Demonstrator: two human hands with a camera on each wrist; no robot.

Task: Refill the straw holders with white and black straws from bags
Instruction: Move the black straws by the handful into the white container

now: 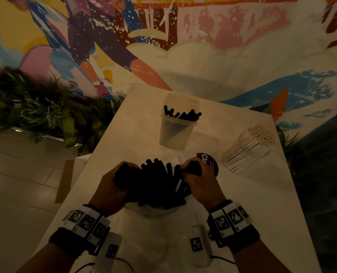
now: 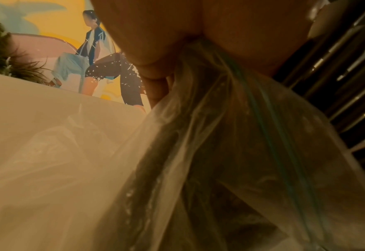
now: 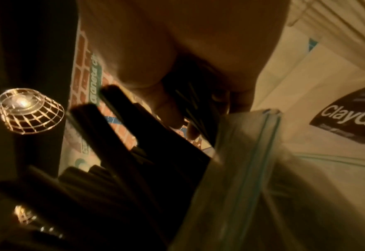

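Hands hold the bag (image 1: 154, 210) low in the frame: left hand (image 1: 112, 192) pinches its edge, right hand (image 1: 200, 184) (fingers curled) grips black straws (image 1: 156, 180). Holder (image 1: 176, 123) waits above, likely for them.

White table (image 1: 124, 123), dim light. Left hand (image 1: 109, 191) and right hand (image 1: 200, 184) each grip one side of a clear bag (image 1: 154, 212), a fan of black straws (image 1: 157, 180) sticking out between them. Beyond: square translucent holder (image 1: 176, 133) with a few black straws, upright. Right of it, a clear round holder (image 1: 248, 152) packed with white straws (image 1: 260, 135), leaning. Dark round label (image 1: 208, 161) just behind right hand.
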